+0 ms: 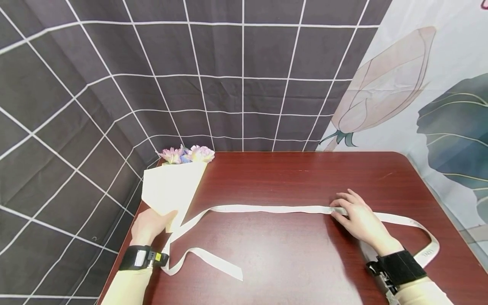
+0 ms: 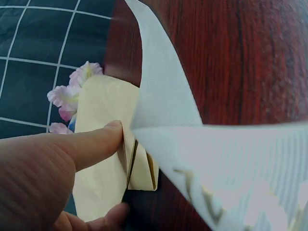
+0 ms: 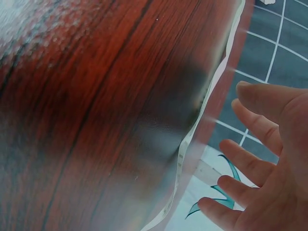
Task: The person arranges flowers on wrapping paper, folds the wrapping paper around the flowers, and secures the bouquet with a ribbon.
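Observation:
A bouquet lies at the table's left edge, its cream paper cone topped by pink and purple flowers. My left hand pinches the cone's narrow lower end; in the left wrist view the left hand has finger and thumb on either side of the folded paper, with the flowers beyond. A long cream ribbon runs from that end across the table. My right hand rests flat on it, fingers straight. In the right wrist view that hand is spread beside the ribbon.
The ribbon loops back behind my right wrist near the right table edge, and a loose tail lies near the front left. The dark red wooden table stands against a grid-patterned curtain and a floral cloth.

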A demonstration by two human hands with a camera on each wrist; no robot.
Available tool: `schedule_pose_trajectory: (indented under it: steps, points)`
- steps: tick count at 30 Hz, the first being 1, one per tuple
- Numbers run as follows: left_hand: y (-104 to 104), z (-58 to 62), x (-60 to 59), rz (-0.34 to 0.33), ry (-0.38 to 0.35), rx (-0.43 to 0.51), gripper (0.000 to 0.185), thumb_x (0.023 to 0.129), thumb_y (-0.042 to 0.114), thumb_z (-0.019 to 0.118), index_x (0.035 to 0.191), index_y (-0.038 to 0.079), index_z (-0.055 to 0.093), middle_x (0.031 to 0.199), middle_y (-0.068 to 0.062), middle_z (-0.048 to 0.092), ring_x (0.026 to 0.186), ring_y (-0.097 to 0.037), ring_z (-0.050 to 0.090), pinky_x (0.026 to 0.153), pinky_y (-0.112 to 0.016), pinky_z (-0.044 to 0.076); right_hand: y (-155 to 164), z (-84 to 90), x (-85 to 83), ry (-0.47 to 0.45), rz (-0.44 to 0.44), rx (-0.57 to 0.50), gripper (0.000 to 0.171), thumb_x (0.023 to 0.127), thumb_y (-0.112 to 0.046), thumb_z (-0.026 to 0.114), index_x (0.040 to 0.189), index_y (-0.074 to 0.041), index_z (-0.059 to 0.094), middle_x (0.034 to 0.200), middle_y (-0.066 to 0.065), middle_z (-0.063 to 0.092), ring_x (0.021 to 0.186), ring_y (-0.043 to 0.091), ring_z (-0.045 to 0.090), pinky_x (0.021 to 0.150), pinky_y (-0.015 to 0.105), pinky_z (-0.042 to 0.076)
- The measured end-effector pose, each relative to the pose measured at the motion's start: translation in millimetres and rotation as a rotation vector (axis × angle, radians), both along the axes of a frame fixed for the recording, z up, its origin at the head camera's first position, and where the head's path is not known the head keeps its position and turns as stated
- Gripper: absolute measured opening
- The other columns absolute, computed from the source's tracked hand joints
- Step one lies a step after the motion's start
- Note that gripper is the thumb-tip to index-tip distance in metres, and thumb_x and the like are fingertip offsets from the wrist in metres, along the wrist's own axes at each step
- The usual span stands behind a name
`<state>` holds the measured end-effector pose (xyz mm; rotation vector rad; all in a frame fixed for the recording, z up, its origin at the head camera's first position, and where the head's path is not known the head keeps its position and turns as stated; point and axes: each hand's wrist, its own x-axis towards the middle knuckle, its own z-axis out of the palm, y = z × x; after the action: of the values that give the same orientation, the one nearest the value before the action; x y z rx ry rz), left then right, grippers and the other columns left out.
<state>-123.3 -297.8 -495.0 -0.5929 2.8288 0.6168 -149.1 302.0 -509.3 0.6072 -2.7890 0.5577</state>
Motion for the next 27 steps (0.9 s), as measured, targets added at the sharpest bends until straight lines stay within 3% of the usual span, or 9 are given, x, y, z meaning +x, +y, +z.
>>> schedule_pose_trajectory:
  steps: [5, 12, 20, 27]
  points:
    - [4.0, 3.9, 1.4, 0.02, -0.01, 0.021, 0.069, 0.073, 0.077, 0.054, 0.069, 0.009, 0.061, 0.06, -0.006, 0.056, 0.055, -0.022, 0.053, 0.046, -0.034, 0.033, 0.9, 1.0, -1.3, 0.008, -0.004, -0.004, 0.017, 0.077, -0.016, 0.077, 0.092, -0.016, 0.068, 0.118, 0.019, 0.058, 0.126, 0.049, 0.038, 0.101, 0.058, 0.031]
    - [5.3, 1.4, 1.4, 0.011, 0.026, 0.002, 0.065, 0.075, 0.073, 0.057, 0.072, 0.008, 0.062, 0.07, -0.009, 0.058, 0.064, -0.024, 0.051, 0.048, -0.034, 0.035, 0.5, 0.1, -2.4, 0.017, -0.006, -0.007, 0.017, 0.077, -0.016, 0.077, 0.091, -0.016, 0.068, 0.119, 0.02, 0.058, 0.125, 0.049, 0.039, 0.1, 0.058, 0.032]
    - [3.2, -2.6, 4.9, 0.033, 0.049, 0.062, 0.054, 0.075, 0.066, 0.064, 0.068, 0.013, 0.071, 0.065, -0.002, 0.061, 0.061, -0.022, 0.051, 0.047, -0.032, 0.034, 1.2, -1.9, -2.0, 0.007, -0.012, -0.004, 0.017, 0.078, -0.017, 0.076, 0.092, -0.017, 0.068, 0.121, 0.019, 0.057, 0.125, 0.049, 0.039, 0.098, 0.06, 0.033]
    - [3.0, -8.8, 7.2, 0.08, 0.093, 0.098, 0.053, 0.074, 0.064, 0.067, 0.06, 0.013, 0.068, 0.057, 0.001, 0.054, 0.062, -0.022, 0.048, 0.05, -0.032, 0.031, 3.0, -1.9, -2.0, 0.002, -0.014, -0.002, 0.016, 0.078, -0.018, 0.076, 0.091, -0.017, 0.068, 0.123, 0.02, 0.055, 0.125, 0.049, 0.039, 0.095, 0.062, 0.034]
